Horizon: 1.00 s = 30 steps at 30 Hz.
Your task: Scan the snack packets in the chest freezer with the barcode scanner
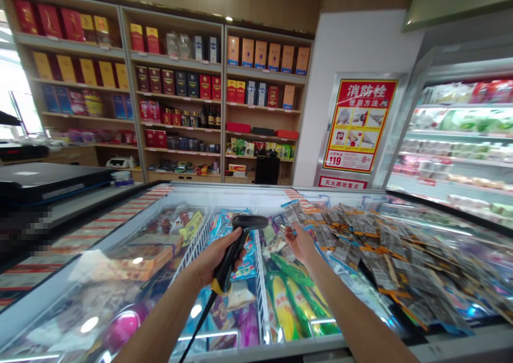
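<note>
My left hand [216, 256] is wrapped round the handle of a black barcode scanner [230, 250] with a yellow-trimmed base. Its head points to the right, and a black cable runs down from it. To the right, my right hand [300, 241] is closed with the fingertips together, pinching a small clear-and-grey snack packet [294, 211] with a blue edge. Both hands are above the chest freezer's glass top. Right of my right hand, many similar snack packets [360, 234] with orange and blue edges lie in a spread pile.
Inside the chest freezer [262, 339] are corn-shaped yellow and green packs [282, 301], blue bags and white wire dividers [262, 293]. A dark flat device [52, 178] rests on the left counter. Shelves of boxes [180, 85] stand behind; a lit refrigerated display [460, 133] is at right.
</note>
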Each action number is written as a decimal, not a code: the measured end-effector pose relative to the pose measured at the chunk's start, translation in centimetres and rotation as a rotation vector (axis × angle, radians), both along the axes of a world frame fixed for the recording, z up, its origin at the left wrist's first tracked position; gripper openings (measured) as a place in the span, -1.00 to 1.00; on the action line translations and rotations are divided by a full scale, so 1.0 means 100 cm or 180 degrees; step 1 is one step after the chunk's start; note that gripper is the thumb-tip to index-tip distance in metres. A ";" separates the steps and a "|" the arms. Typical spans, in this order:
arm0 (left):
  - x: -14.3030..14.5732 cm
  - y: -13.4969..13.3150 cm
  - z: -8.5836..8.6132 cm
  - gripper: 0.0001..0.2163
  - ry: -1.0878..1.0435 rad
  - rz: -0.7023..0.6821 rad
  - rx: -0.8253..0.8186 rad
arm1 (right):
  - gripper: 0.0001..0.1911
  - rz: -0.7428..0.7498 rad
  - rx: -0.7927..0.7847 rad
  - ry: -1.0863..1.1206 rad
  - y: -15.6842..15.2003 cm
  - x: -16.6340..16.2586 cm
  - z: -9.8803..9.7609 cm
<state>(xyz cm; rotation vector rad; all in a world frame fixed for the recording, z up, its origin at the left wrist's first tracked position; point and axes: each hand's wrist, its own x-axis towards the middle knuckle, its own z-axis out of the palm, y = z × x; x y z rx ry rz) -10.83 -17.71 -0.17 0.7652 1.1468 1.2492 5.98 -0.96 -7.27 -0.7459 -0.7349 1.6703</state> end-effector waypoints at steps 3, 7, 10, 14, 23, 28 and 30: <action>0.000 0.002 -0.001 -0.71 -0.0335 0.0049 0.0055 | -0.82 -0.0108 0.0133 0.0094 0.002 -0.005 -0.005; 0.001 0.004 -0.003 -0.73 -0.0643 -0.0035 0.0118 | -0.87 -0.0156 0.0051 0.0186 0.003 -0.007 -0.009; 0.002 0.004 -0.003 -0.73 -0.0646 -0.0062 0.0172 | -0.88 -0.0082 0.0135 0.0103 0.002 -0.007 -0.010; 0.002 0.000 0.001 -0.71 -0.0576 -0.0040 0.0209 | -0.88 -0.0118 0.0026 0.0164 0.000 -0.008 -0.008; 0.005 -0.005 0.003 -0.71 -0.0545 -0.0259 0.0400 | -0.84 -0.0010 -0.0025 0.0309 -0.003 -0.006 -0.005; 0.001 -0.006 0.008 -0.69 -0.0617 -0.0303 0.0427 | -0.85 0.0025 0.0075 0.0263 0.000 -0.006 -0.009; -0.007 -0.005 0.010 -0.69 -0.0508 -0.0161 0.0364 | -0.85 0.0060 0.0140 0.0159 0.000 -0.007 -0.010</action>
